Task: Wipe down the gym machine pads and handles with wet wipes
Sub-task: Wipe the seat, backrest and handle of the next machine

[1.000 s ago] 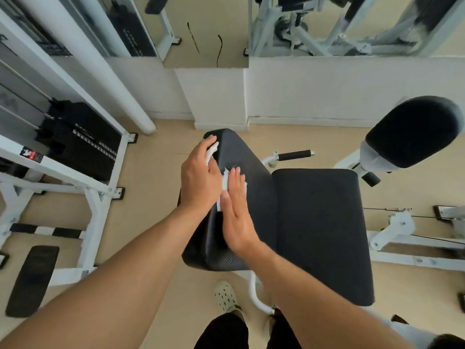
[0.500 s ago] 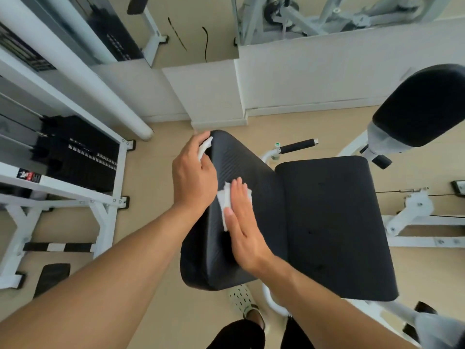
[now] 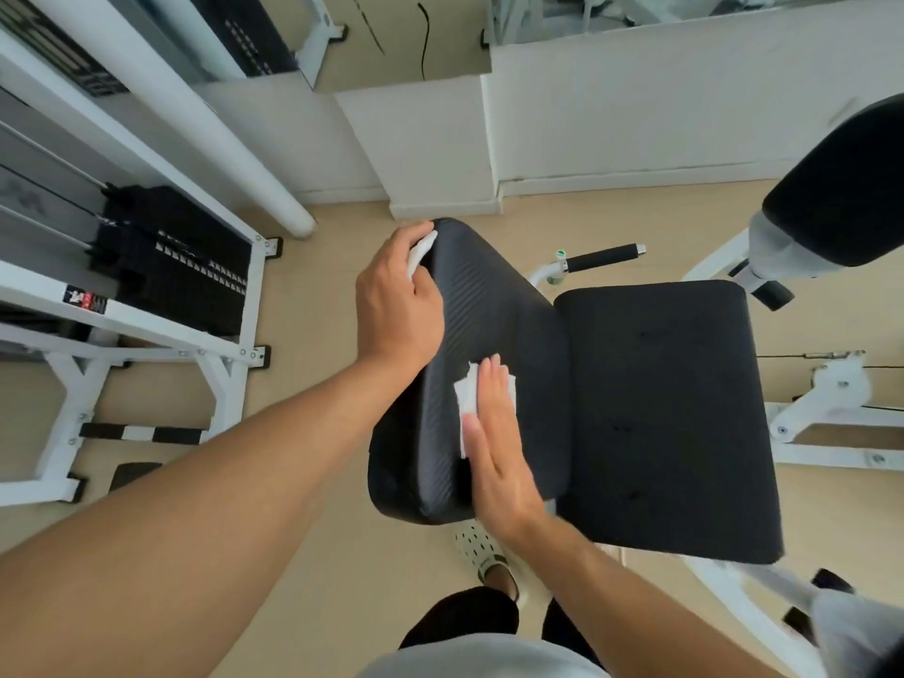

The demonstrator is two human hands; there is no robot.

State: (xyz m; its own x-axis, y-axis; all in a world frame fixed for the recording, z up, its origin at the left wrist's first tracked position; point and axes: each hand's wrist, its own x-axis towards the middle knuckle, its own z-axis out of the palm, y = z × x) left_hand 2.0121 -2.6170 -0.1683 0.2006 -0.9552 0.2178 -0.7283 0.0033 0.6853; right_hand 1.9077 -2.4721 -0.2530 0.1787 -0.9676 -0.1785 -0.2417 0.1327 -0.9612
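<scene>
Weight stack [image 3: 171,266] far left, partly behind white frame rails. Left hand [image 3: 398,305] curled over back pad [image 3: 484,345] top edge, gripping a white packet [image 3: 423,254], mostly hidden. Right hand [image 3: 494,433] flat, fingers straight, pressing wet wipe [image 3: 462,398] on ribbed black pad face. Seat pad [image 3: 665,418] adjoins right; bare floor beyond. Roller pad [image 3: 841,188] cut off by the frame edge.

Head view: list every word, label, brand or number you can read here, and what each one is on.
No text here can be read for certain.
Black and red sticker on the white frame rail: too small and blurred to read.
Pale marks on the black weight stack: possibly plate numbers, too small to read.
Backrest pad, seat pad, wet wipe: no print visible.
</scene>
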